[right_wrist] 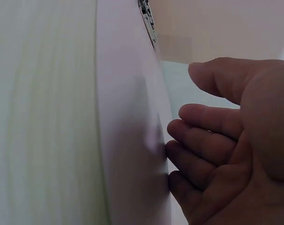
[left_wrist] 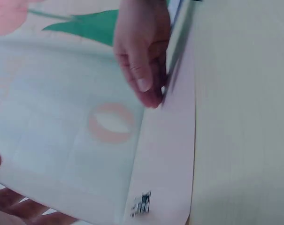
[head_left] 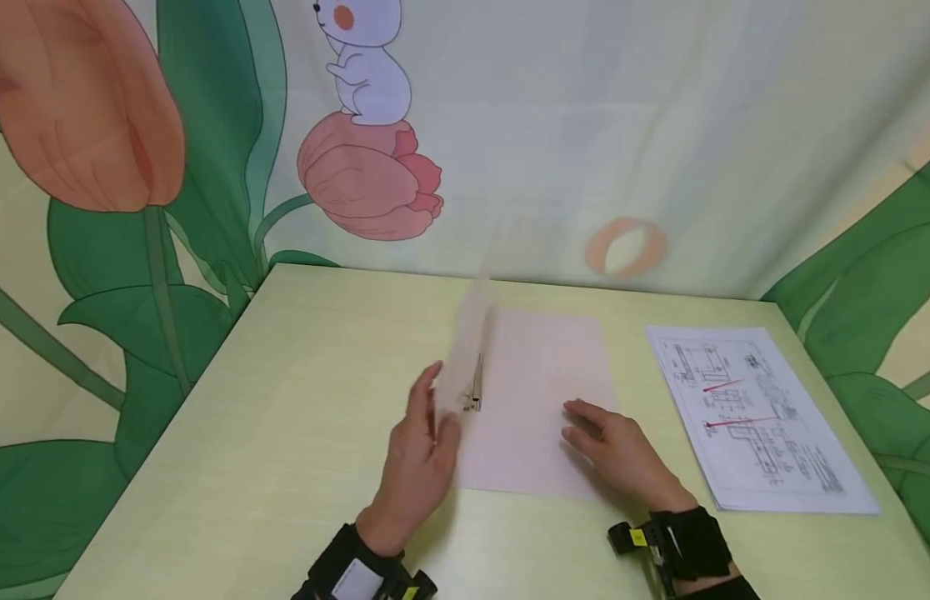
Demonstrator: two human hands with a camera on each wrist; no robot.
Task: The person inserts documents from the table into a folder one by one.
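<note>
Tulip-printed cloth hangs behind a pale green counter (head_left: pixel 285 433) where a pink folder (head_left: pixel 540 400) lies open. At the left hand (head_left: pixel 416 467), the grip is a pinch: thumb and fingers (left_wrist: pixel 144 82) hold the near edge of the translucent cover (head_left: pixel 465 350), which stands lifted and blurred above the spine. A small metal clip (head_left: pixel 475 392) runs along that spine, just beside the pinching fingers. The right hand (head_left: pixel 622 454) lies on the folder's back panel with fingers loosely spread, their tips (right_wrist: pixel 188 150) pressing the pink sheet flat against the counter. Further right, apart from the folder, sits a stack of printed drawings (head_left: pixel 757 417) marked with 2 red lines.

As a judgement, the step in hand is swinging the cover on its hinge. The next move calls for keeping the pinch light so the thin cover does not crease, while the right hand keeps the back panel from sliding.
</note>
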